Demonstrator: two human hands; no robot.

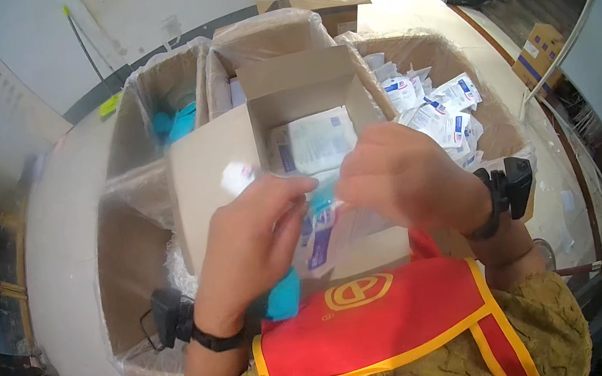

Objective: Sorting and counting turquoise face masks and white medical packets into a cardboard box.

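Note:
My left hand (256, 226) and my right hand (401, 176) face each other over an open cardboard box (219, 193). Both have their fingers closed, pinching the upper edge of a clear plastic packet (319, 244) with a blue-and-white label. Something teal (324, 197) shows at the top of the packet between my fingertips; motion blurs it. A small white crumpled piece (238, 177) is by my left hand, and I cannot tell whether that hand touches it. Below my left wrist hangs a teal piece (283, 296). Inside the box lie flat white printed packets (323, 141).
Plastic-lined cartons surround the box. The right carton (493, 110) holds many white packets (435, 115); the far left one holds teal items (180, 122). Bubbly clear plastic (179, 266) lies in the near left carton (125, 271). A white panel (601, 93) leans at the right.

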